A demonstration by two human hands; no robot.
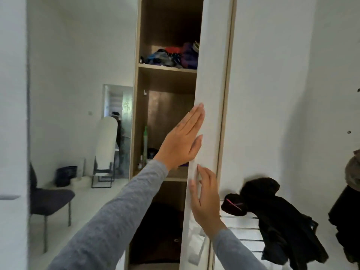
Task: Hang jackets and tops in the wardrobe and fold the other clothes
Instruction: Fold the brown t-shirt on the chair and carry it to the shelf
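Observation:
A tall wooden wardrobe point(144, 78) stands in front of me with its white door point(212, 94) partly open. My left hand point(183, 139) lies flat with straight fingers against the door's inner edge. My right hand point(204, 197) touches the door's outer face lower down, fingers straight, just above the white handle point(196, 248). Crumpled coloured clothes point(173, 55) fill an upper shelf. A black jacket point(276, 217) hangs over a drying rack point(243, 228) at the right.
A dark chair point(48, 201) stands at the left. An ironing board point(106, 141) leans against the far wall beside a dark bin point(65, 175). More dark garments point(348, 191) hang at the right edge. Small bottles point(144, 151) sit on a middle shelf.

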